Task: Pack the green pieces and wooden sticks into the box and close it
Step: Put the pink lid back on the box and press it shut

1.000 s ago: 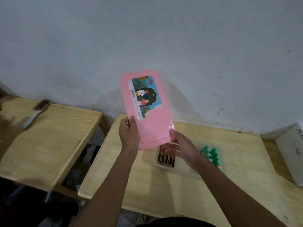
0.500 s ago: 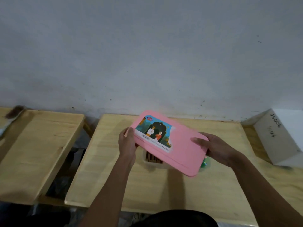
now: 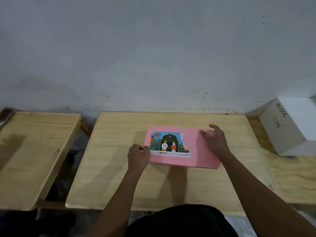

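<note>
A pink lid [image 3: 196, 147] lay flat over the box at the middle of a wooden desk [image 3: 119, 168]. The left hand [image 3: 138, 157] pinched the lid's left edge, its grip closed on the rim. The right hand [image 3: 214, 142] pressed open-palmed on the lid's right end, fingers spread. Right of the lid, a white carton [image 3: 287, 127] marked "JS006" sat against the wall.

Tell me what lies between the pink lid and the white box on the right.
Only bare wood in the head view: past the pink lid and the right hand resting on it, the tabletop runs empty to the white box.
</note>
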`<act>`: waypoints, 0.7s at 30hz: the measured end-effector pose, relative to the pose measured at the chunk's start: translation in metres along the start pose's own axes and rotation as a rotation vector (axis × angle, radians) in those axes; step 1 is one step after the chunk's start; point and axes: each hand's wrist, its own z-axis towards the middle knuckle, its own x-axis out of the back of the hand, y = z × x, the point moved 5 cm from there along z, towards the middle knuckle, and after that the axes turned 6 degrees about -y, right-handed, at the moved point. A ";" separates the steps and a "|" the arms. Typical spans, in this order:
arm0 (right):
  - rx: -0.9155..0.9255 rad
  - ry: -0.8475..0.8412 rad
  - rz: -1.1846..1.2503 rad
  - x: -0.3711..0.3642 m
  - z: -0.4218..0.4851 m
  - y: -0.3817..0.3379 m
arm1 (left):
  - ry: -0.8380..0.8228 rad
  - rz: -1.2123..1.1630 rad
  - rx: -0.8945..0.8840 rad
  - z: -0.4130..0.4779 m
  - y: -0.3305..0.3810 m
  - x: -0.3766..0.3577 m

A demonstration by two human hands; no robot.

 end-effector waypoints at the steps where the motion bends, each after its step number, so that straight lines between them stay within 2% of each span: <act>1: -0.003 0.001 -0.047 -0.003 0.002 0.000 | -0.018 -0.006 -0.002 -0.002 0.000 -0.001; 6: 0.020 -0.009 -0.332 -0.017 0.002 0.002 | -0.057 0.023 -0.041 -0.008 -0.002 -0.009; 14: 0.076 0.000 -0.412 -0.022 0.011 0.001 | -0.046 0.019 -0.090 -0.007 -0.005 -0.015; 21: 0.065 0.123 -0.453 -0.022 0.011 0.001 | -0.038 0.004 -0.137 -0.004 -0.003 -0.017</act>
